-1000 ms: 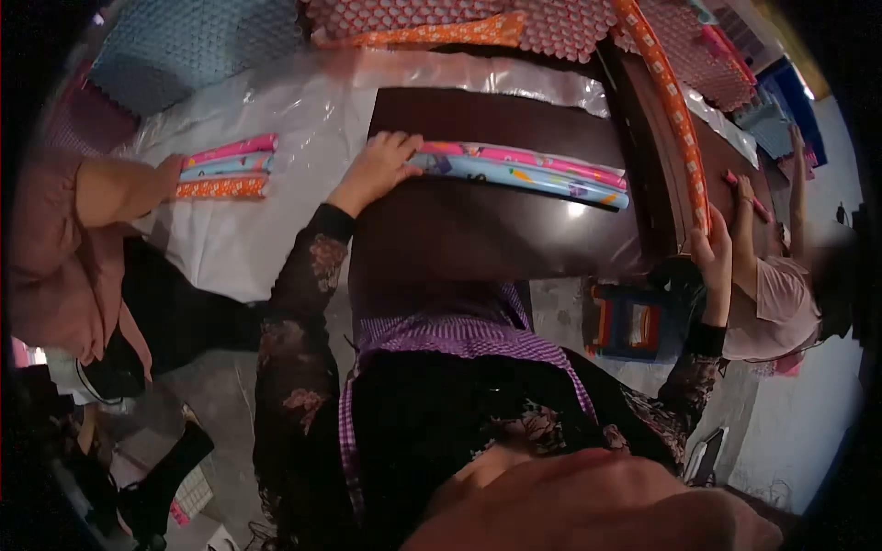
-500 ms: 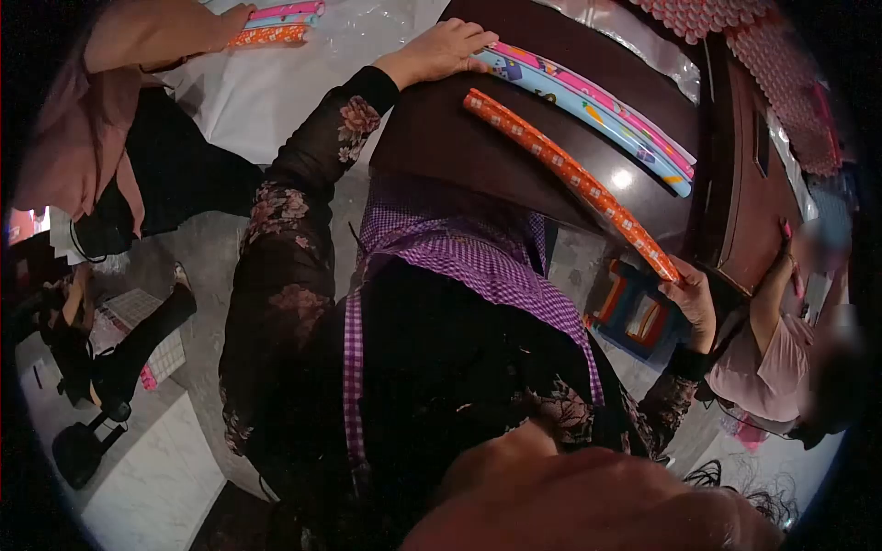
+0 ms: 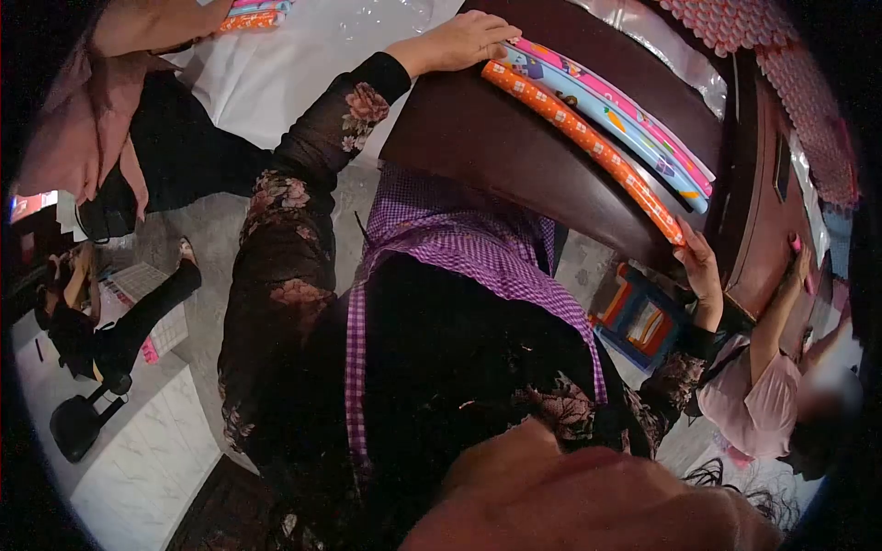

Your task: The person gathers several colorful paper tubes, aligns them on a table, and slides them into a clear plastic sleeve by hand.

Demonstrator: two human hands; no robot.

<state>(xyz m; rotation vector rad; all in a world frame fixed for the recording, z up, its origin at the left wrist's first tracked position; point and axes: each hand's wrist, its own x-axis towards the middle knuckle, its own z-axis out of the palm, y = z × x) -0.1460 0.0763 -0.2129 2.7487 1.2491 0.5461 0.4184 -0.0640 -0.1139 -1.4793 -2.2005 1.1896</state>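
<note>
On the dark table [image 3: 441, 129] lie a pink patterned wrapping paper roll [image 3: 634, 106] and a light blue one [image 3: 611, 119], side by side, with a white edge showing along the pink. In front of them, nearly parallel, is an orange wrapping paper roll [image 3: 588, 147] with white motifs. My left hand [image 3: 464, 41] is closed at the far left ends of the pink and blue rolls, its fingers partly hiding them. The right hand [image 3: 700, 266] grips the near right end of the orange roll between thumb and fingers, at the table's edge.
Clear plastic film [image 3: 657, 46] lies along the table's back. Pink bundled items [image 3: 735, 23] are stacked beyond. A blue-and-orange crate [image 3: 638, 317] stands below the table edge. One co-worker's arm [image 3: 156, 23] holds similar rolls at upper left; another person [image 3: 753, 395] is at right.
The orange roll has moved up and away from me, with my right hand, until close beside the blue roll. My left hand stays at the roll ends.
</note>
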